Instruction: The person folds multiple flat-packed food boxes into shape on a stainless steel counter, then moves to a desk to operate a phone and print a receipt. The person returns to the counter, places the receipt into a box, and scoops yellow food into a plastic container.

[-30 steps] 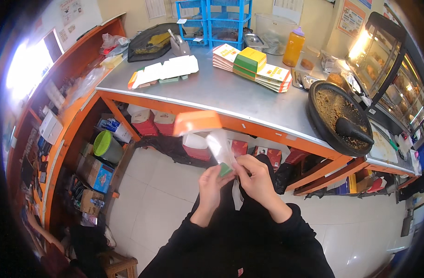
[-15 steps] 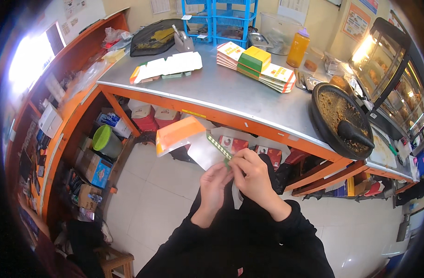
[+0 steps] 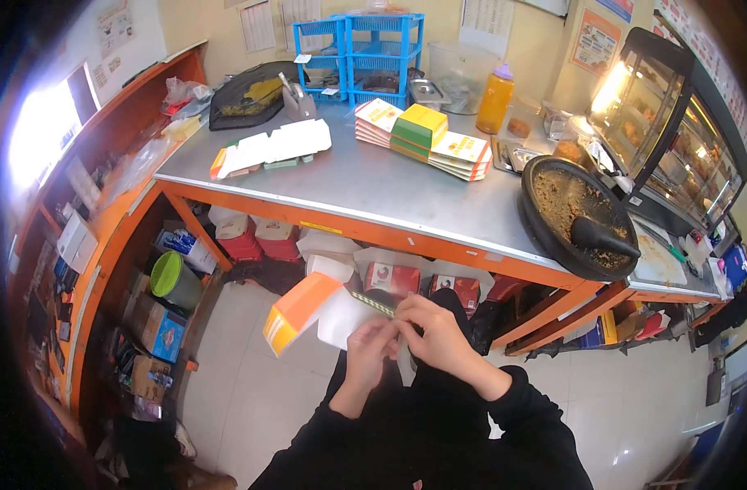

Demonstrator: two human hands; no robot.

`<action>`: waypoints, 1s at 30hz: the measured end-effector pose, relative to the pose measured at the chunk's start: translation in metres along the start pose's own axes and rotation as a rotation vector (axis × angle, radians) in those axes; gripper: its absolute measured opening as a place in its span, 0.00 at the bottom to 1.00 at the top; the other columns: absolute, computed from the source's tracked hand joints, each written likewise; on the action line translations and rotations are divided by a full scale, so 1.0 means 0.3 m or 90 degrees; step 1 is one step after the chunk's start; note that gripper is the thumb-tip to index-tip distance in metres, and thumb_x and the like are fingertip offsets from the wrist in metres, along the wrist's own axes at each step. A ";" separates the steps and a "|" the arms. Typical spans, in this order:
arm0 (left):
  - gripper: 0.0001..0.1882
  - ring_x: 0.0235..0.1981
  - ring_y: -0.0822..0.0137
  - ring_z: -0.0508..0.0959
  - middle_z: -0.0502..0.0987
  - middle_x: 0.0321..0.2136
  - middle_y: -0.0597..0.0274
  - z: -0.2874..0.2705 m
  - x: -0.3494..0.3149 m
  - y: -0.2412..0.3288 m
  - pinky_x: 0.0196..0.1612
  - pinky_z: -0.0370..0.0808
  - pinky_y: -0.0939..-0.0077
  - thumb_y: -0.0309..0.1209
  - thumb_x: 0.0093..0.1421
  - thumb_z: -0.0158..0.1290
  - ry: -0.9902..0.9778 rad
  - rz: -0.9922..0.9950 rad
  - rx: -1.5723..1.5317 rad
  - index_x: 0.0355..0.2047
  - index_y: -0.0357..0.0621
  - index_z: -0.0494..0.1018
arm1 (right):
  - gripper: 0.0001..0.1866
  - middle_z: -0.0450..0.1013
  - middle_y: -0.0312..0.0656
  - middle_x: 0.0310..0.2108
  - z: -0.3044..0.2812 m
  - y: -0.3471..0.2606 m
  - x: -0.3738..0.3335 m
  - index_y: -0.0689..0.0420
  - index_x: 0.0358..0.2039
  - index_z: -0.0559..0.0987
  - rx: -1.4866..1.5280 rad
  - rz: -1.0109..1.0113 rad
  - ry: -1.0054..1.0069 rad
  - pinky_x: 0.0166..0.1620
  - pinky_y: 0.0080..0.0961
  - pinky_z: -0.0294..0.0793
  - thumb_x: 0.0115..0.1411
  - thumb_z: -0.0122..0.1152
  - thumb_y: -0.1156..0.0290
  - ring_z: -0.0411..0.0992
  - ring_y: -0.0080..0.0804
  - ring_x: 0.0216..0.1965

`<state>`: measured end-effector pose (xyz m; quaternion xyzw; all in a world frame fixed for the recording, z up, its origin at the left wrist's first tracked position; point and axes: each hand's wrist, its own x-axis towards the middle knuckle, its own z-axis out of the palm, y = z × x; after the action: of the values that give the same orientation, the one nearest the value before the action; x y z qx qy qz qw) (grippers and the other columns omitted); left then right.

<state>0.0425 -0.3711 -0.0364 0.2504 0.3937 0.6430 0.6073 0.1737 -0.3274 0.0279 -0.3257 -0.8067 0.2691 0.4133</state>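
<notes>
A partly folded food carton (image 3: pixel 304 300) with orange and yellow outer panels and a white inside is held in front of me, just below the counter's front edge. Its dark green checkered side strip runs toward my fingers. My left hand (image 3: pixel 369 357) is closed on the carton's near end, fingertips pinched together. Close beside it, my right hand (image 3: pixel 431 327) pinches the same corner at the end of the strip. The fingers hide exactly what part of the card lies between them.
On the metal counter (image 3: pixel 349 188) are white-backed cartons (image 3: pixel 271 147), stacked cartons (image 3: pixel 463 153), a yellow squeeze bottle (image 3: pixel 496 100), a blue rack (image 3: pixel 382 59) and a stone mortar (image 3: pixel 545 184). A lit display case (image 3: pixel 643 114) stands right. Red boxes (image 3: pixel 392 279) sit below. Someone's dark-clothed leg (image 3: pixel 145 445) shows lower left.
The carton has swung lower, its orange panel tilting downward, and the checkered strip lies flatter. Both hands keep their pinch at the near corner. The whole view has shifted slightly.
</notes>
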 end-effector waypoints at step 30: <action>0.23 0.50 0.51 0.70 0.69 0.48 0.43 -0.045 0.036 0.217 0.53 0.64 0.68 0.30 0.60 0.45 -0.332 0.124 0.651 0.55 0.33 0.59 | 0.12 0.74 0.40 0.29 -0.106 0.027 0.139 0.62 0.35 0.77 0.246 0.110 -0.270 0.37 0.23 0.72 0.51 0.63 0.69 0.73 0.27 0.33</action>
<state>-0.0078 -0.3602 0.0070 0.6968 0.4670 0.3411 0.4243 0.1845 -0.2858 0.0591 -0.2451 -0.7781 0.5140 0.2653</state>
